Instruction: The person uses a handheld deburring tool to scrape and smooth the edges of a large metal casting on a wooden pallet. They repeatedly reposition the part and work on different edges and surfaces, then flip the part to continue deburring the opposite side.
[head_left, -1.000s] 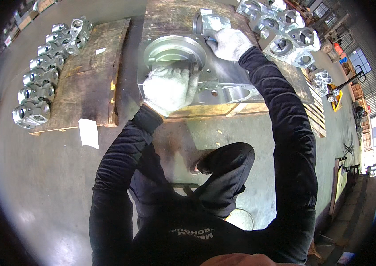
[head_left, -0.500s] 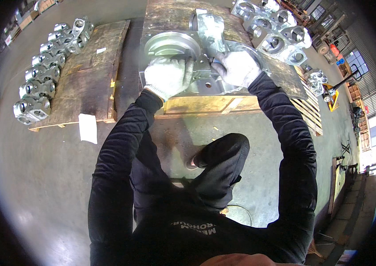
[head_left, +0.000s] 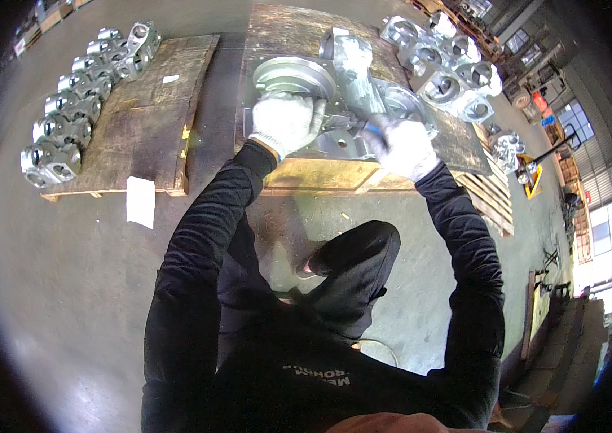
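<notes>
A large silvery metal casting [head_left: 295, 74] with a round stepped opening lies on the pallet in front of me. My left hand [head_left: 284, 123], in a white glove, is curled at the near side of that opening; what its fingers hold is hidden. My right hand [head_left: 403, 146], also gloved, is closed around the handle of a slim dark hand tool [head_left: 348, 123] with a blue part by the fingers. The tool lies across the casting's flat face and points toward my left thumb. Its exact kind is unclear. An upright tubular section [head_left: 353, 61] rises behind my hands.
Beneath the casting is a wooden pallet [head_left: 320, 177]. To the left, another pallet [head_left: 148, 108] carries a row of smaller castings [head_left: 53, 130] and a white sheet [head_left: 141, 202] at its near edge. More castings [head_left: 444, 85] stand at the right, near a yellow pallet truck [head_left: 531, 177].
My right hand has moved right and nearer to me, showing more of the tool. My left hand sits slightly further right in view; the whole view has shifted a little.
</notes>
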Motion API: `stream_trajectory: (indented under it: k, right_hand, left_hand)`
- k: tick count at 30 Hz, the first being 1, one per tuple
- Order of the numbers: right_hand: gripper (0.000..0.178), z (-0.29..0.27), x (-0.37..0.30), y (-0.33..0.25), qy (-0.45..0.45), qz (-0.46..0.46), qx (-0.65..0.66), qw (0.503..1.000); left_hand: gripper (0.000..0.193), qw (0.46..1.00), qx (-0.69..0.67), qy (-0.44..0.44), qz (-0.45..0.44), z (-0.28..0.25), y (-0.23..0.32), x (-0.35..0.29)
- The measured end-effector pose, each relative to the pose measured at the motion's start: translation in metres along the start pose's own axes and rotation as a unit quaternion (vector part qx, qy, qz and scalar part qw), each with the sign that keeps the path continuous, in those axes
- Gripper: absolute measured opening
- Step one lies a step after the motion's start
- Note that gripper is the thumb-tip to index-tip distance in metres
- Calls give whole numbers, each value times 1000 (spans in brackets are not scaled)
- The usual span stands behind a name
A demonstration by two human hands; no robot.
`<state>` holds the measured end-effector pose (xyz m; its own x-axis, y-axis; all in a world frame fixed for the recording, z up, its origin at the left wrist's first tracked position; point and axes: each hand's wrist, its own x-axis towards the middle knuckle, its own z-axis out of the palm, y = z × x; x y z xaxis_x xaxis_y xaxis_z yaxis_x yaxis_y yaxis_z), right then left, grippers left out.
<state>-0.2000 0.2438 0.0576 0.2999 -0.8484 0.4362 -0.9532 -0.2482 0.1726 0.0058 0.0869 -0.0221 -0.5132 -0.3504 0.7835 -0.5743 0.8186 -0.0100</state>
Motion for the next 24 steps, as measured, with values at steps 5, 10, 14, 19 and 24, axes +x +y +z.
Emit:
stream_trajectory:
  k: [5,10,14,19,24]
  right_hand:
    - [34,9,65,3,-39,85,-43,995]
    - [39,53,167,-23,-83,7,-45,996]
    - [39,77,227,-39,-145,-73,-89,983]
    - [36,85,251,-39,-211,-69,-133,966]
    - [36,82,262,-34,-228,-109,-137,958]
  left_hand:
    - [41,999,-10,23,-33,-1,6,-3]
    - [39,996,-23,63,-61,4,7,-7]
    - [36,996,-51,35,-60,10,1,-8]
    - [39,992,-103,42,-53,17,-2,-9]
    - [39,991,-113,52,-58,15,-2,-10]
